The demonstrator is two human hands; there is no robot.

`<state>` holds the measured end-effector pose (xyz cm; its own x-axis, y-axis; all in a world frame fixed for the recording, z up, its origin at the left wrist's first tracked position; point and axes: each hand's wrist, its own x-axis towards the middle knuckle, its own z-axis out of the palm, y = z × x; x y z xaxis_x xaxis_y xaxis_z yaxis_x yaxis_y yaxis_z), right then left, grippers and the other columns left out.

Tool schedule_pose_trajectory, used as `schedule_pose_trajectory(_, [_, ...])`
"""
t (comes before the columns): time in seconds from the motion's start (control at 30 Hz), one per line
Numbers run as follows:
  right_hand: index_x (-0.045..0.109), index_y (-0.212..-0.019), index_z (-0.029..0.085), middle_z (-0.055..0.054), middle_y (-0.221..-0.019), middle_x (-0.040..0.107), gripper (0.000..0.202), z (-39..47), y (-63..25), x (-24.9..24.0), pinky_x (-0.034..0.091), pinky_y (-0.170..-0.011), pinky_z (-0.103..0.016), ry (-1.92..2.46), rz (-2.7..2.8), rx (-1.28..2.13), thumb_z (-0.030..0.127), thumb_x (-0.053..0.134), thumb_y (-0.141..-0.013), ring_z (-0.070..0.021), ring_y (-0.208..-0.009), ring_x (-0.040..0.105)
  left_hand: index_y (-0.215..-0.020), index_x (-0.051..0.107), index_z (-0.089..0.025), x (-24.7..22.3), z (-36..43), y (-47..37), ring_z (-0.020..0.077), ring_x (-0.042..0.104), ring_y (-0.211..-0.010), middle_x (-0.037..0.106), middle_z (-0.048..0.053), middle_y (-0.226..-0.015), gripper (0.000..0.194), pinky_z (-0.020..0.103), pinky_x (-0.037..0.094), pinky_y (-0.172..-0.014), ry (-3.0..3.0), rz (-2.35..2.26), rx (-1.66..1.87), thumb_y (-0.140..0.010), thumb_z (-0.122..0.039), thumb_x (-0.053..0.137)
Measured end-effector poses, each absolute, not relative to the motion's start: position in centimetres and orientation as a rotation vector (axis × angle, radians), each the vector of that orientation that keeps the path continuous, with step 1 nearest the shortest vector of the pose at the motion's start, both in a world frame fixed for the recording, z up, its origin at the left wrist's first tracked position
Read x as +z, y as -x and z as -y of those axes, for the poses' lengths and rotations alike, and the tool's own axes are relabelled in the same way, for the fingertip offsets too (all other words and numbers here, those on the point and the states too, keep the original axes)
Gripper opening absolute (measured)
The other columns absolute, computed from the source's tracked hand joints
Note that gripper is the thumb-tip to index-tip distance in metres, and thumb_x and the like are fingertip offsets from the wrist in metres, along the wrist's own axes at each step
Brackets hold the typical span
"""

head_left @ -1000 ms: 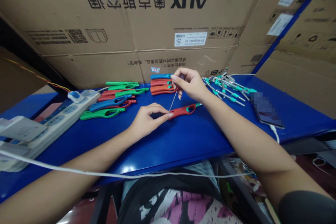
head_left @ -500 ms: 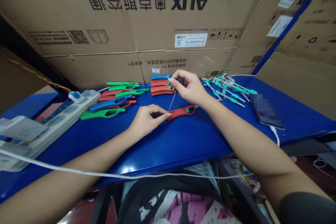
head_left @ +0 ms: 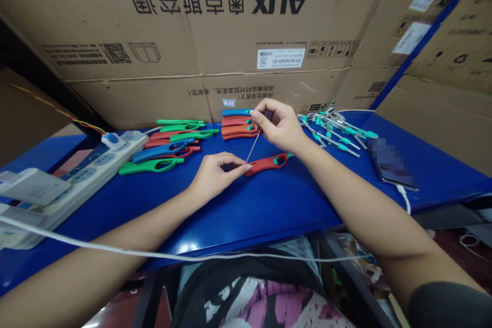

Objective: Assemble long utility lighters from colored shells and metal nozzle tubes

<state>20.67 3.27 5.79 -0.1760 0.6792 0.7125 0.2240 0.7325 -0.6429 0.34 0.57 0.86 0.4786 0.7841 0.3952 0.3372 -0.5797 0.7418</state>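
A red lighter casing (head_left: 267, 163) with a green trigger lies on the blue table (head_left: 269, 205). My left hand (head_left: 215, 175) pinches its left end between thumb and forefinger. Just above, my right hand (head_left: 280, 126) grips a small screwdriver (head_left: 254, 144) by its dark red handle. The thin metal shaft slants down, and its tip sits at the casing's end beside my left fingertips.
Green, red and blue casings (head_left: 169, 146) lie in a group at the left, with a small stack (head_left: 237, 124) behind my right hand. Metal rods with green caps (head_left: 334, 130) lie at the right, beside a phone (head_left: 390, 164). A power strip (head_left: 73, 179) sits far left; cardboard boxes (head_left: 215, 36) wall the back.
My right hand has shifted slightly on the screwdriver handle, fingers turning around it. The left hand and the red casing have stayed in place.
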Motion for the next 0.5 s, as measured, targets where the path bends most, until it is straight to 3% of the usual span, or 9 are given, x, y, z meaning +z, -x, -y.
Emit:
schedule_pose_trajectory(0.33, [0.055, -0.078, 0.019, 0.003, -0.065, 0.052, 0.035, -2.6, -20.2, 5.6, 0.039, -0.058, -0.026, 0.796, 1.806, 0.357, 0.051, 0.06, -0.092, -0.0105, -0.058, 0.044, -0.079, 0.079, -0.022, 1.0, -0.4, -0.3, 0.0184, 0.068, -0.075, 0.077, 0.003, -0.08, 0.018, 0.03, 0.051, -0.071, -2.226, -0.909, 0.994, -0.085, -0.037, 0.071])
schedule_pose_trajectory(0.5, [0.057, -0.081, 0.018, 0.002, -0.067, 0.055, 0.028, -2.0, -19.5, 5.8, 0.041, -0.061, -0.025, 0.782, 1.814, 0.284, 0.042, 0.056, -0.095, -0.0104, -0.06, 0.048, -0.078, 0.078, -0.022, 1.0, -0.3, -0.4, 0.0178, 0.068, -0.074, 0.077, 0.003, -0.08, 0.017, 0.03, 0.05, -0.071, -2.252, -0.908, 0.988, -0.085, -0.035, 0.071])
